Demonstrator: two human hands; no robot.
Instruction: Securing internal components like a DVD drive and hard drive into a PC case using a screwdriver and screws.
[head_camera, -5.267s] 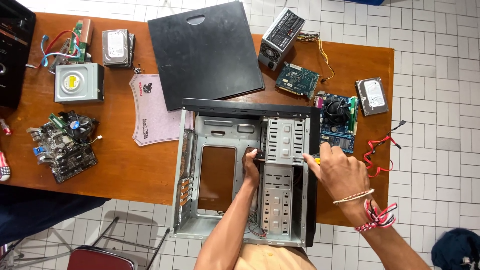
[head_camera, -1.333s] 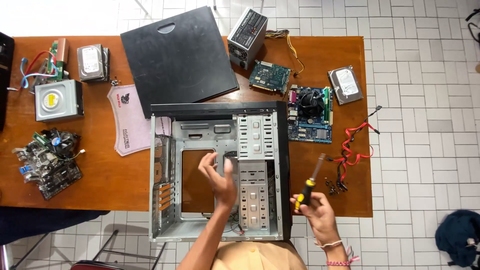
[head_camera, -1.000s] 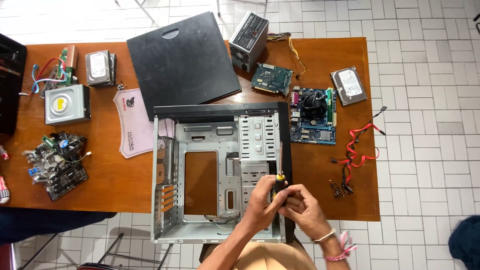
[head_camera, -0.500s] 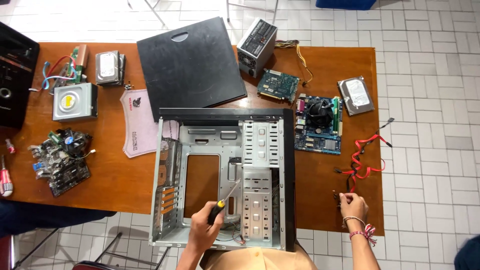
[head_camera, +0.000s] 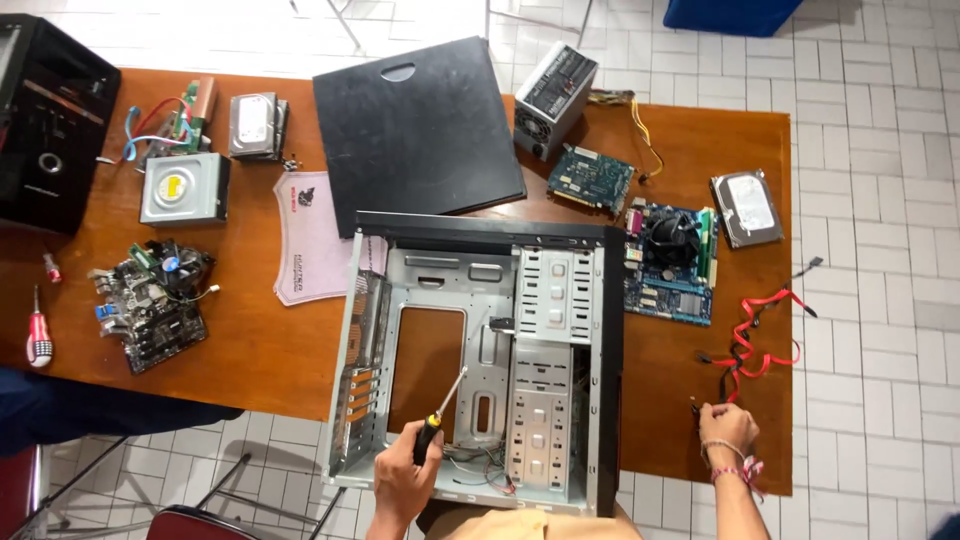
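Observation:
An empty metal computer case (head_camera: 480, 350) lies open on its side on the wooden table (head_camera: 250, 340). My left hand (head_camera: 402, 483) is at the case's near edge, closed around a black-and-yellow screwdriver (head_camera: 440, 412) whose shaft points up into the case. My right hand (head_camera: 727, 425) rests on the table to the right of the case, its fingers on the end of the red cables (head_camera: 755, 345). A blue motherboard with a fan (head_camera: 670, 262) lies beside the case's upper right corner.
A black side panel (head_camera: 415, 125), a power supply (head_camera: 553, 98), a green card (head_camera: 590, 178) and a hard drive (head_camera: 746, 208) lie at the back. Left are an optical drive (head_camera: 184, 187), another drive (head_camera: 256, 125), a second board (head_camera: 155, 300), a red screwdriver (head_camera: 38, 335) and a black tower (head_camera: 50, 120).
The screwdriver passed from my right hand to my left hand. My right hand left the case and moved right to the red cables. My left hand dropped to the case's near edge.

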